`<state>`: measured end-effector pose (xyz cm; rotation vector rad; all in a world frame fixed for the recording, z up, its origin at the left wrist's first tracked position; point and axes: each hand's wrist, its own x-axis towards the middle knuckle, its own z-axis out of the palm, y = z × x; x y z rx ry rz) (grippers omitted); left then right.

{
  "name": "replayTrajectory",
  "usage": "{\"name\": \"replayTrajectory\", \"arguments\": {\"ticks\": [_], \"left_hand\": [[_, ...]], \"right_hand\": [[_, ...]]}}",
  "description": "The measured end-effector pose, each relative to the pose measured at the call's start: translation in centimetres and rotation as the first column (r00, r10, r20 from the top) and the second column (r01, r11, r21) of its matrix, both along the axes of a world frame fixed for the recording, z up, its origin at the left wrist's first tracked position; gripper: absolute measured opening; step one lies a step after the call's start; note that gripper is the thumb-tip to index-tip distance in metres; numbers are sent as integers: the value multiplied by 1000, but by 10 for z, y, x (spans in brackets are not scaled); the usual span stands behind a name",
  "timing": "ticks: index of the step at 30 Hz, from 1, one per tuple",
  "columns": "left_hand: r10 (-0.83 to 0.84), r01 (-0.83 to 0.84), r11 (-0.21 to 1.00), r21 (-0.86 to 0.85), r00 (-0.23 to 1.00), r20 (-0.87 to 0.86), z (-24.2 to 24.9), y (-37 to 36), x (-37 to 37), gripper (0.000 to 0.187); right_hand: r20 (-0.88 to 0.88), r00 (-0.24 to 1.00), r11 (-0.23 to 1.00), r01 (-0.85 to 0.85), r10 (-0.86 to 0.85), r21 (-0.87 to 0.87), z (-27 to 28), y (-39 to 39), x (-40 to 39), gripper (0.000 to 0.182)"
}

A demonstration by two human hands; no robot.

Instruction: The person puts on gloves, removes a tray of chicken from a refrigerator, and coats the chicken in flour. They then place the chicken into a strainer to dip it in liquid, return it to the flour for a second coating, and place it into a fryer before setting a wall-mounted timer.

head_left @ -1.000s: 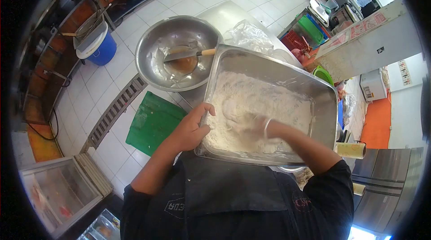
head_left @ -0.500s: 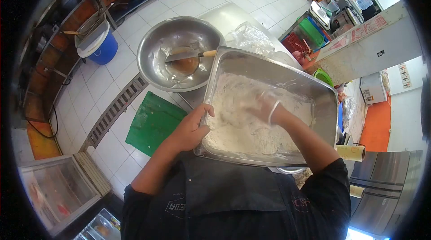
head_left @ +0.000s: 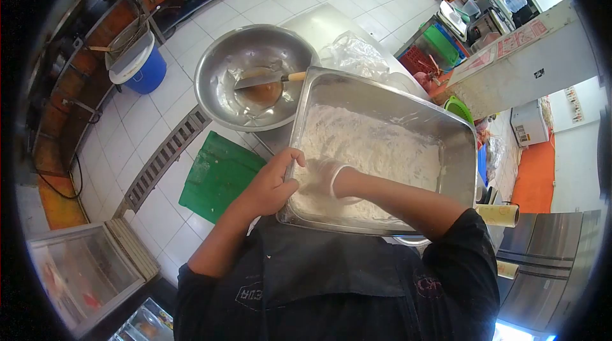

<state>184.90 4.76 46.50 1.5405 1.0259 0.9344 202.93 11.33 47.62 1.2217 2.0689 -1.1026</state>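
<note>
We see creamy powder (head_left: 389,150), a silver pan (head_left: 460,156), a blue bucket (head_left: 148,74) and white tiles (head_left: 171,187) with grey lines.

From here, the right hand (head_left: 322,175) is looking blurred in the pale powder (head_left: 389,150), its fingers escaping me. The steel pan (head_left: 408,115) is covering part of the big bowl (head_left: 217,76) and much of the table (head_left: 312,22). Red lettering (head_left: 428,287) on the black top (head_left: 462,264) is proving too small to read; the clear trays (head_left: 145,323) are running out of sight.

Spotting lettering (head_left: 249,294) on black clothing (head_left: 338,271) at seven o'clock, red print (head_left: 523,36) on a beam (head_left: 510,83) at two; can't read either!
</note>
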Motion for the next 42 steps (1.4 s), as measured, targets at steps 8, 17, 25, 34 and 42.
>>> {"name": "replayTrajectory", "arguments": {"ticks": [8, 17, 25, 34, 42], "left_hand": [[-23, 20, 997, -77, 999, -33, 9, 0, -1, 34], [-21, 18, 997, -81, 999, -45, 7, 2, 0, 34], [-40, 32, 993, -116, 997, -69, 12, 3, 0, 33], [-31, 28, 996, -83, 999, -45, 12, 1, 0, 33], [-28, 23, 997, -71, 997, -65, 8, 2, 1, 33]], "right_hand": [[-215, 885, 909, 416, -414, -35, 29, 27, 54, 41], [-320, 855, 903, 429, -409, -8, 20, 43, 112, 42], [348, 916, 839, -342, 197, 423, -13, 68, 142, 53], [275, 959, 876, -189, 67, 445, 18, 26, 118, 65], [207, 949, 828, -309, 237, 468, -27, 24, 127, 49]]}}
